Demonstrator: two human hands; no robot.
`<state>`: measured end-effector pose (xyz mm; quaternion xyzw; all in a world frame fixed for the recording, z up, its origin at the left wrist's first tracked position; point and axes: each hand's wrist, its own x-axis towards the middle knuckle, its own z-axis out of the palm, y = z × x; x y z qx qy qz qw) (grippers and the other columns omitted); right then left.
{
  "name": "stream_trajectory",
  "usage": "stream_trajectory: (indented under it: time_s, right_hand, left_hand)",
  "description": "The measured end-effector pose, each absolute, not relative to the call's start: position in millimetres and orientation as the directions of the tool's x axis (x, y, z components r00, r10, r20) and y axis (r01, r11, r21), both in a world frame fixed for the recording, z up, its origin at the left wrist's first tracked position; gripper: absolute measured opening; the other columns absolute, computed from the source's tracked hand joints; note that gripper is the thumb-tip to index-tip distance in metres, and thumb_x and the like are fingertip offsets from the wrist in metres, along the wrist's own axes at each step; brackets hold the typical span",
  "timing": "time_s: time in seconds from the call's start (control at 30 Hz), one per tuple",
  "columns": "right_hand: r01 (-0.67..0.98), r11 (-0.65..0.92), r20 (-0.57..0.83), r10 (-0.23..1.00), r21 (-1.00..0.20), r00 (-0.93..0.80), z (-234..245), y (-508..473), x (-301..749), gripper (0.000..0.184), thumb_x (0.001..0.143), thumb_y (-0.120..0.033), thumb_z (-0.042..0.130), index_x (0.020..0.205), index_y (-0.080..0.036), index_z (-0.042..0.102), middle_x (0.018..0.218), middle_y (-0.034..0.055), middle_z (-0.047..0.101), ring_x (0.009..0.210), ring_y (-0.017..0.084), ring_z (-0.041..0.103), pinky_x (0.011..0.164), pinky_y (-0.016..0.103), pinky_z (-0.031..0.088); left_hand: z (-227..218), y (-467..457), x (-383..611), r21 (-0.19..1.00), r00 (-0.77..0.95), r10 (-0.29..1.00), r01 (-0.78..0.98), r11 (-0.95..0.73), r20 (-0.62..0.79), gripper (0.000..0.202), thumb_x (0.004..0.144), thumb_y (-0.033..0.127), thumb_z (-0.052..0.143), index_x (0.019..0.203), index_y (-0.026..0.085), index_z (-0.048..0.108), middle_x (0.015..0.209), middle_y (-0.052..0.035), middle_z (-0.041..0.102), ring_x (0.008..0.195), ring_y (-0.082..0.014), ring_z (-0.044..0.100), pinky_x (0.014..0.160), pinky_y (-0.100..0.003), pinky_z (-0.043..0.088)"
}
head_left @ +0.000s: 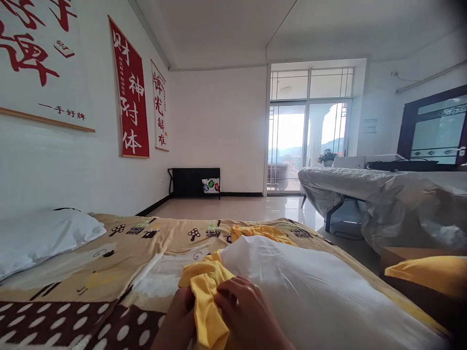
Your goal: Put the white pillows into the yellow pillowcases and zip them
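Note:
A yellow pillowcase [205,289] is bunched between my hands at the near-left end of a plump white pillow [302,287]. My left hand [180,311] grips the cloth from the left, its fingers partly hidden behind the folds. With fingers bent and pinched together, my right hand [242,299] holds the same cloth from the right, close against the pillow. Another stretch of yellow cloth [260,233] lies behind the pillow; whether it joins the piece in my hands, I cannot tell. Everything rests on a patterned blanket [146,243].
Another white pillow [47,233] lies at the left. On the right, a yellow cushion-like item [430,272] sits by a brown cardboard box [408,255]. Beyond stands a table under plastic sheeting [350,182]. A black folded panel [189,182] leans on the far wall.

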<state>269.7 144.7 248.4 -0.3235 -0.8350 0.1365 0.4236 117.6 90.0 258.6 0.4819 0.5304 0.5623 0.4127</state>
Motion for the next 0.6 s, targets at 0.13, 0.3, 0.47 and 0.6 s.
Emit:
stream_trajectory:
  time_s: [0.13, 0.3, 0.47, 0.6]
  right_hand:
    - [0.405, 0.738, 0.54, 0.673, -0.54, -0.505, 233, 151, 263, 0.017, 0.084, -0.018, 0.053, 0.071, -0.02, 0.064, 0.075, 0.0016, 0.066, 0.071, 0.013, 0.058, 0.065, 0.021, 0.04]
    - [0.319, 0.616, 0.486, 0.776, -0.72, -0.402, 226, 161, 257, 0.014, 0.08, -0.024, 0.054, 0.07, -0.017, 0.062, 0.068, 0.0, 0.06, 0.066, 0.012, 0.05, 0.06, 0.021, 0.037]
    - [0.161, 0.493, 0.393, 0.818, -0.855, -0.42, 232, 175, 259, 0.018, 0.077, -0.031, 0.055, 0.067, -0.016, 0.056, 0.058, -0.0034, 0.046, 0.059, 0.01, 0.04, 0.054, 0.021, 0.03]
    - [0.067, 0.45, 0.405, 0.85, -0.891, -0.336, 241, 183, 269, 0.027, 0.075, -0.042, 0.055, 0.068, -0.016, 0.055, 0.062, -0.002, 0.046, 0.062, 0.011, 0.039, 0.056, 0.023, 0.03]
  left_hand:
    - [245, 99, 119, 0.996, -0.169, 0.981, 0.011, -0.091, 0.092, 0.027, 0.058, 0.04, 0.076, 0.071, 0.017, 0.071, 0.066, -0.0031, 0.064, 0.075, -0.022, 0.056, 0.062, -0.026, 0.047]
    - [225, 114, 112, 0.993, -0.259, 0.964, -0.081, -0.088, 0.064, 0.033, 0.06, 0.045, 0.074, 0.075, 0.016, 0.069, 0.071, -0.0041, 0.064, 0.071, -0.0203, 0.055, 0.061, -0.028, 0.044]
    - [221, 123, 98, 0.992, -0.158, 0.982, -0.056, -0.115, 0.105, 0.03, 0.057, 0.041, 0.076, 0.066, 0.015, 0.064, 0.062, -0.0015, 0.06, 0.064, -0.0168, 0.051, 0.057, -0.025, 0.041]
    - [231, 124, 91, 0.995, -0.076, 0.994, -0.059, -0.078, 0.073, 0.033, 0.06, 0.044, 0.072, 0.059, 0.015, 0.056, 0.048, 0.0056, 0.041, 0.047, -0.0078, 0.033, 0.046, -0.02, 0.029]
